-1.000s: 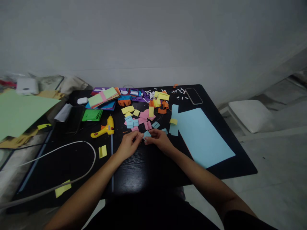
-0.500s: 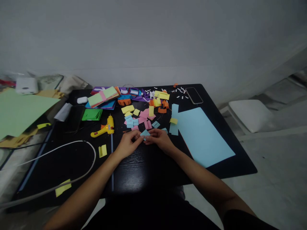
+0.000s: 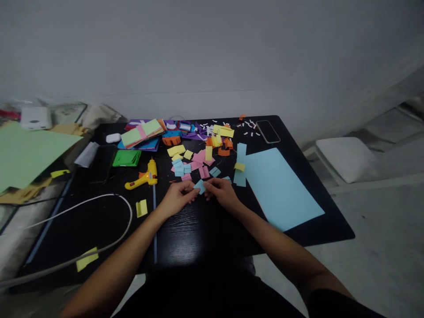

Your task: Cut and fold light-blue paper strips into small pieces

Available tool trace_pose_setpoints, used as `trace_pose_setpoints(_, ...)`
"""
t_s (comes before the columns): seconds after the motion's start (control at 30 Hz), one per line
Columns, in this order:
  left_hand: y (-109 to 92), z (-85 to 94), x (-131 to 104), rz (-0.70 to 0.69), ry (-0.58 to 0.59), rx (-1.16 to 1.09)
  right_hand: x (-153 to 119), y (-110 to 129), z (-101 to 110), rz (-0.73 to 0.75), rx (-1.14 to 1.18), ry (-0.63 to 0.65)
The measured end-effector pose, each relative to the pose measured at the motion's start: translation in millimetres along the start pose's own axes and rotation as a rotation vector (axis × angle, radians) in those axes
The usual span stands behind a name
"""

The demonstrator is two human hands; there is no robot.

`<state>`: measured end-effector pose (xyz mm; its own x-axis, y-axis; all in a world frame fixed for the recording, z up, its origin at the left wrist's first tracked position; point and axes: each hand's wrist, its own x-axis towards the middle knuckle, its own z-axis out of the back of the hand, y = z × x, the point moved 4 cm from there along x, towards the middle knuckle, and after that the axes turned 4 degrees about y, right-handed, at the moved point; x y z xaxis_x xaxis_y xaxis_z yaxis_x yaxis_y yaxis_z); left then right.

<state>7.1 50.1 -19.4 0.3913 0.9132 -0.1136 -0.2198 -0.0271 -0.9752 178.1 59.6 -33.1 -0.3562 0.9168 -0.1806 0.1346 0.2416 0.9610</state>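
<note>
- Left hand [image 3: 179, 195] and right hand [image 3: 222, 193] both pinch a blue paper piece [image 3: 200, 186];
- apparently a folding step; next move likely calls for aligned edges

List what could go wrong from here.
The small blue paper, pinched by the left hand with the right hand at its edge, might crease or slip.

The yellow glue gun lies near the left hand; if hot, it could burn a finger.

The large blue sheet lies close by the right forearm, which might nudge it.
</note>
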Motion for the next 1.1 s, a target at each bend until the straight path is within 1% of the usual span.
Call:
trace_pose_setpoints(0.13,-0.3,-0.2,0.5,-0.004,-0.015,-0.009,0.2,-2.0,-0.4,0.001,0.003,0.003)
trace_pose_setpoints(0.4,-2.5,-0.1,-0.3,-0.017,-0.021,0.048,-0.6,0.5,-0.7,0.032,-0.03,0.004)
trace_pose_setpoints(0.63,-7.7,-1.1,-2.0,-0.049,-0.01,0.132,-1.5,0.9,-4.6,0.026,0.032,0.08)
trace_pose_setpoints(0.77,-5.8,-1.3,-2.3,-0.037,0.006,0.151,-0.5,-1.1,-4.0,0.016,0.038,0.083)
trace_pose_setpoints(1.0,-7.6,0.3,-2.8,-0.057,-0.019,0.213,0.9,-3.0,-3.7,0.004,0.025,0.079)
trace_pose_setpoints(1.1,-7.7,1.2,-2.8,-0.064,-0.049,0.226,1.0,-3.2,-3.3,0.002,0.004,0.074)
